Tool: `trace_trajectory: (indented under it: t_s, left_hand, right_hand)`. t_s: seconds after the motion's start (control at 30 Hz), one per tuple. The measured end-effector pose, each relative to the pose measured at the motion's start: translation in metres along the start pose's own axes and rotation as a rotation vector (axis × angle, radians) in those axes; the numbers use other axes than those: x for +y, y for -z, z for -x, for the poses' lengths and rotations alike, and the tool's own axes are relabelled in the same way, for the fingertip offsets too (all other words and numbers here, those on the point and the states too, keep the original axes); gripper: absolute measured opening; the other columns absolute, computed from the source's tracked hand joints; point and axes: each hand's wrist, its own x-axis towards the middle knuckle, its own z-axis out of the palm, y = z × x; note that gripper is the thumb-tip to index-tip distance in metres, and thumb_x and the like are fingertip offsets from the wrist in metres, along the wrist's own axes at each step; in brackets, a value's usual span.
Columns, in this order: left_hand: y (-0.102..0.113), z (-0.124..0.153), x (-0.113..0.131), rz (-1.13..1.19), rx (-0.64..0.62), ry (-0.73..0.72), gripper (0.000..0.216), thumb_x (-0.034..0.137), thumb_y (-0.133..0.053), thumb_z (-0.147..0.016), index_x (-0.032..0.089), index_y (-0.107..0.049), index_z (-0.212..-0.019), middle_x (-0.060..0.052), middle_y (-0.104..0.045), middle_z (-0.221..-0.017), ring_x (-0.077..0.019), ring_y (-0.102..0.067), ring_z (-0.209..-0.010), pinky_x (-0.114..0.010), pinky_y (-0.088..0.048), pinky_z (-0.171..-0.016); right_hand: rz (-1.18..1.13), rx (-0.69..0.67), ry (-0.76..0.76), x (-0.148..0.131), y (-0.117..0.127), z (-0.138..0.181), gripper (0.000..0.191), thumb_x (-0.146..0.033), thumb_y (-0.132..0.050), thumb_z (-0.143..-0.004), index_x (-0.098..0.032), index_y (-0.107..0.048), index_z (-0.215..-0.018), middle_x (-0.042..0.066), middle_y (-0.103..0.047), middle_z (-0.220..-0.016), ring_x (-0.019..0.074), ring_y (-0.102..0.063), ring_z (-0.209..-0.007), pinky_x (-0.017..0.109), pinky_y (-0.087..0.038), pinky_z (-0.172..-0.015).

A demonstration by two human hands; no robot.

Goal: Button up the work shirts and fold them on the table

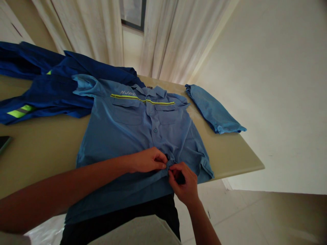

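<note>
A light blue short-sleeved work shirt [122, 136] lies front side up, its collar away from me and its hem hanging over the table's near edge. Yellow reflective piping crosses its chest above two pockets. Low on the button placket, my left hand [150, 160] pinches the bunched cloth between thumb and fingers. Close beside it, my right hand [184, 182] grips the same gathered placket with bent fingers. Any button between the fingertips is hidden. Higher up, buttons show on the placket.
The beige table [230, 156] carries a dark blue garment [63, 92] with reflective strips at the left and a folded light blue garment [212, 109] at the right. A dark flat object [4, 143] lies at the left edge. Curtains [102, 30] and a wall [281, 85] stand behind.
</note>
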Motion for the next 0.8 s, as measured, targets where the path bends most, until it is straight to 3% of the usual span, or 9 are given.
trace_trajectory:
  t_s: [0.4,0.63,0.8]
  left_hand:
    - [-0.0028,0.0011,0.0022,-0.048,0.059,-0.028,0.024,0.037,-0.069,-0.084,0.015,-0.066,-0.076,0.004,-0.051,-0.065,-0.0097,-0.041,-0.061,-0.025,-0.028,-0.058]
    - [-0.0027,0.0017,0.0050,0.060,0.039,0.036,0.026,0.039,-0.073,-0.081,0.015,-0.066,-0.074,0.004,-0.054,-0.063,-0.0093,-0.044,-0.059,-0.024,-0.030,-0.057]
    - [-0.0034,0.0000,0.0022,0.167,0.069,0.082,0.036,0.043,-0.082,-0.074,0.016,-0.061,-0.085,0.004,-0.060,-0.068,-0.0099,-0.051,-0.061,-0.024,-0.038,-0.061]
  right_hand:
    - [0.040,0.024,0.031,0.0006,-0.0018,0.0028,0.010,-0.015,-0.065,-0.092,-0.023,-0.063,-0.098,-0.002,-0.059,-0.076,0.0124,-0.056,-0.062,0.026,-0.045,-0.059]
    - [0.059,0.057,0.026,0.0007,-0.0036,0.0066,0.009,-0.017,-0.065,-0.091,-0.023,-0.065,-0.098,0.000,-0.060,-0.075,0.0145,-0.057,-0.063,0.029,-0.046,-0.060]
    - [0.025,0.051,0.013,0.0005,-0.0021,0.0060,0.009,-0.018,-0.066,-0.092,-0.023,-0.066,-0.099,-0.002,-0.059,-0.072,0.0141,-0.055,-0.061,0.028,-0.045,-0.059]
